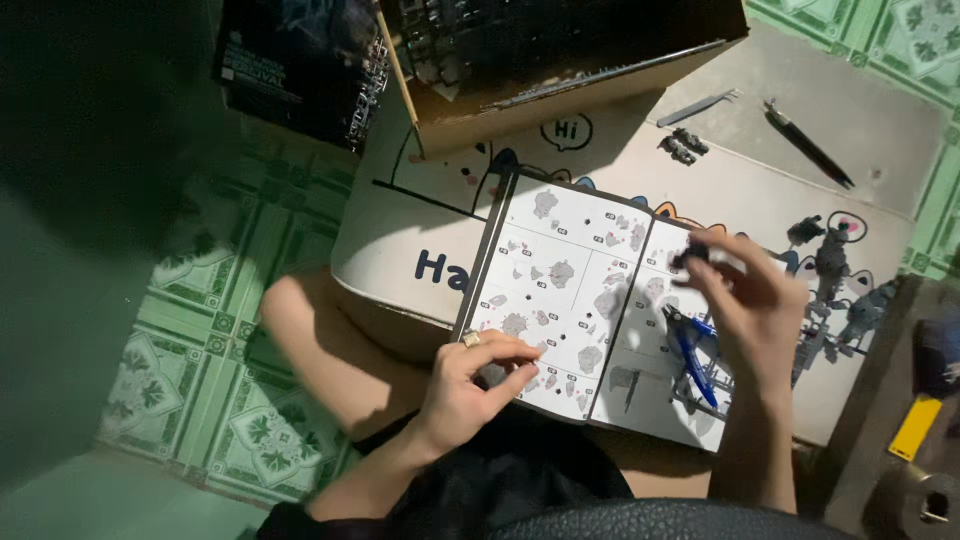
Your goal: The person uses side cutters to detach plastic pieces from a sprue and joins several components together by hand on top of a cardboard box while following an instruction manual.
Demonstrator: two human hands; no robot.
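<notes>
Green patterned floor tiles (215,370) fill the left side of my head view, and over them sits a low white desk (400,235) printed with cartoon figures. On it I've got an open instruction booklet (580,290) spread flat, pages full of small grey part diagrams. My left hand (480,385) rests at the booklet's near left corner, ring on one finger, fingertips pinched shut on a small dark part (493,375) against the page. My right hand (750,310) hovers above the right page, fingers drawn together on a small dark piece (692,256) held up off the paper. Just below that hand lie blue-handled nippers (692,352) on the booklet. Right of the hand, dark grey model pieces (835,285) stand on the desk. Farther back I see tweezers (697,106), a black pen (808,143), and an open cardboard box (560,60) of dark parts. A yellow tool (916,427) lies at the far right edge.
</notes>
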